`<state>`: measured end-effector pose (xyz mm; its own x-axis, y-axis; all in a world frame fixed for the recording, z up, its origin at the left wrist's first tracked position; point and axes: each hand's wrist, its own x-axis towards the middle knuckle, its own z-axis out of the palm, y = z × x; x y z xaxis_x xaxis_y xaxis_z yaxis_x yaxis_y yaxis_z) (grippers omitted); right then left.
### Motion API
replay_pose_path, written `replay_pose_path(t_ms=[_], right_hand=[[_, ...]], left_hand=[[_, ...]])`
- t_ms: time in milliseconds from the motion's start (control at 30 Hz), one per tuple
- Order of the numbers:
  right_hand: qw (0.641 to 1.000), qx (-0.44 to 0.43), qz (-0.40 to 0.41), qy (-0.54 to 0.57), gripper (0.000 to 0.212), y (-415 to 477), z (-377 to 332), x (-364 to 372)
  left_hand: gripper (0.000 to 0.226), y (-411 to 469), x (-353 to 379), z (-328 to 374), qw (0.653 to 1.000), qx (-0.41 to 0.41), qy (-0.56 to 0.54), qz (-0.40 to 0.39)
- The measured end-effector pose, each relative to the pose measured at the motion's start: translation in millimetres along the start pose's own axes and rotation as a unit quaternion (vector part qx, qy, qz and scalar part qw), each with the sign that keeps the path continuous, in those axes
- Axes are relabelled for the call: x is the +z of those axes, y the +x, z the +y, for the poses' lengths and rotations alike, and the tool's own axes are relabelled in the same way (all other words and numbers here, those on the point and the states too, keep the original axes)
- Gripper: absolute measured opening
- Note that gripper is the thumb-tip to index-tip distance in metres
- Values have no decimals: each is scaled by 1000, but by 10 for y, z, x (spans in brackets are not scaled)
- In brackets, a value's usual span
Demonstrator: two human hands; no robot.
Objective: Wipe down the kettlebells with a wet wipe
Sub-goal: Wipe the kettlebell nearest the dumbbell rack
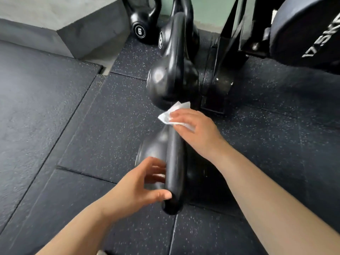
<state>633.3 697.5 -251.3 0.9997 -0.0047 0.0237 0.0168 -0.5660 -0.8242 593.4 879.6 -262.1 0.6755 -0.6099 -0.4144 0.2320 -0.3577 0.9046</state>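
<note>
The left hand [136, 188] is gripping the kettlebell [174, 162] handle's 6 o'clock end, apparently steadying it, while the right hand [193, 129] is pressing a clutched wipe [171, 115] onto its 12 o'clock end.

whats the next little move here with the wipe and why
Probably draw the right hand and its wet wipe back along the handle of the nearest kettlebell, toward the left hand. The wipe sits at the handle's far end, the left hand holds the near end, and the stretch between them is uncovered.
</note>
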Motion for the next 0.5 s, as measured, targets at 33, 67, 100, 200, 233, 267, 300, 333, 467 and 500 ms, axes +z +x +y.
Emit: replay_pose_path(t_ms=[33, 67, 100, 200, 233, 267, 300, 333, 467, 500], right_hand=[[1000, -24, 1, 11, 17, -30, 28, -12], [999, -46, 0, 17, 16, -73, 36, -11], [998, -59, -4, 23, 15, -131, 38, -6], [998, -48, -22, 35, 11, -466, -20, 50], [998, -43, -35, 38, 11, -627, -43, 80], [997, -46, -45, 33, 13, -776, -77, 113], [997, -52, -55, 26, 15, -895, -110, 143], [996, -56, -61, 18, 15, -958, -121, 164], [999, -39, 2, 20, 16, -625, -154, 134], [999, -16, 31, 38, 15, -462, -168, 106]], left_hand=[[49, 44, -36, -40, 1000, 6, 4, -16], [49, 78, -63, -61, 999, 11, 16, -28], [49, 105, -81, -72, 999, 15, 34, -35], [44, 102, -66, -14, 999, 1, 41, -23], [41, 67, -43, 2, 999, -2, 43, -10], [38, 31, -22, 19, 999, 0, 54, 2], [35, 4, -1, 20, 998, 7, 62, 9], [35, -14, 15, 5, 998, 11, 62, 12], [38, 27, -1, -39, 1000, -5, 8, 3], [39, 44, -8, -34, 1000, -6, -4, -4]])
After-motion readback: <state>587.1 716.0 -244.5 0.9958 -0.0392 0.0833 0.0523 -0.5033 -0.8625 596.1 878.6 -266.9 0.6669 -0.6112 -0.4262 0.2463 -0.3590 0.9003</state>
